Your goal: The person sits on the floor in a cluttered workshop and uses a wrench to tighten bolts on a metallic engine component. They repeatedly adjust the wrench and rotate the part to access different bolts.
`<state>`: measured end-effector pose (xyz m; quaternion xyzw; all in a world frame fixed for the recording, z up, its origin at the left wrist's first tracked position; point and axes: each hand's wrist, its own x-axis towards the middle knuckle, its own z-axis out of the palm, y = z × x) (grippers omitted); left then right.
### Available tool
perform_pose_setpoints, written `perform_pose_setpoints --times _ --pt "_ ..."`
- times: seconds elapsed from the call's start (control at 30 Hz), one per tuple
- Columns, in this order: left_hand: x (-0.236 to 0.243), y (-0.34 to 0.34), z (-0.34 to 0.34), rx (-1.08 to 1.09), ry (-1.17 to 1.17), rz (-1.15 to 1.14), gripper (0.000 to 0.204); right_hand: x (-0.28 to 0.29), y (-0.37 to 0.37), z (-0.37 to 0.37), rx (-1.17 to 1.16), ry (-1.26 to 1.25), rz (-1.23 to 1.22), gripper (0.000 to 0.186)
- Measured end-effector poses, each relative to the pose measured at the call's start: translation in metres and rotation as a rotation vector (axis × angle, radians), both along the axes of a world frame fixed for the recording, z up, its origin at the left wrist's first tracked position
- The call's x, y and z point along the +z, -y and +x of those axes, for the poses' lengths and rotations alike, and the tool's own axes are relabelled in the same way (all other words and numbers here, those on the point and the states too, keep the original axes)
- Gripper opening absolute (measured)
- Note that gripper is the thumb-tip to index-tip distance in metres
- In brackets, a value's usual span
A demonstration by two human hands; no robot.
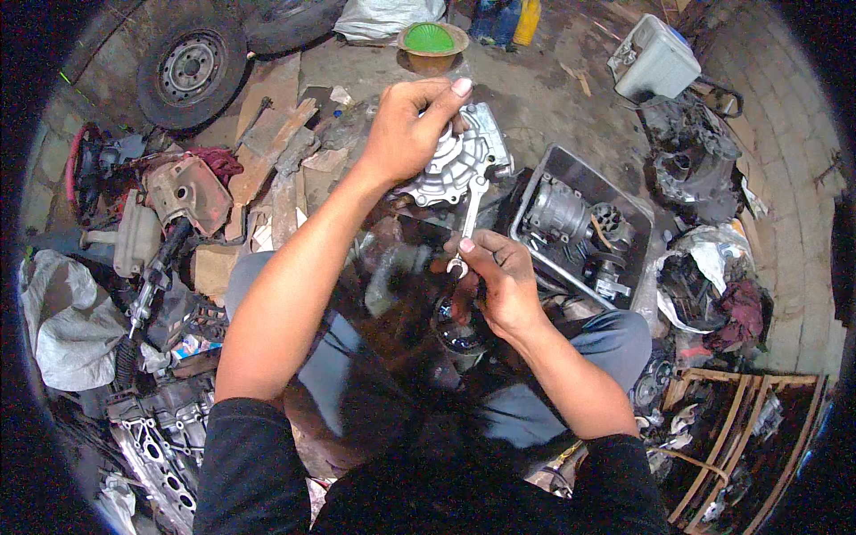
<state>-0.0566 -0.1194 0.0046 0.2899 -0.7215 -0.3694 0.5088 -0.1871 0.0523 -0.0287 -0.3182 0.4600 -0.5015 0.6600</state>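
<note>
In front of me sits a silver ribbed metal casing, round with a flat-edged side. My left hand is closed over its upper left part; the fingertips are mostly hidden behind the hand and thumb. A combination spanner stands nearly upright in my right hand, pinched between thumb and fingers near its lower open-jaw end. The spanner's upper end lies at the casing's lower right edge, by a small bolt boss. Whether it is seated on a bolt I cannot tell. Below the right hand stands a dark round container with something shiny inside.
Right of the casing is a grey bin full of metal parts. Beyond it lie a white box and dark machine parts. A wheel, scrap wood and an engine block are leftward. A green-lined bowl stands ahead.
</note>
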Motion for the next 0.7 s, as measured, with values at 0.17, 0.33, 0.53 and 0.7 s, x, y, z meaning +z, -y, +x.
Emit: perform_pose_setpoints --times 0.17,0.33,0.53,0.7 --pt "0.005 -0.002 0.0 0.014 0.031 0.014 0.049 0.006 -0.001 -0.015 -0.042 -0.239 0.005 0.028" --pt "0.001 0.001 0.002 0.011 0.029 -0.028 0.049 0.021 -0.002 -0.034 -0.171 -0.33 0.032 0.022" --pt "0.004 -0.001 0.002 0.003 0.097 -0.014 0.052 0.024 0.01 -0.048 -0.333 -0.301 -0.024 0.013" --pt "0.006 -0.001 0.003 0.002 0.101 -0.019 0.051 0.033 0.038 -0.055 -0.41 -0.275 -0.113 0.011"
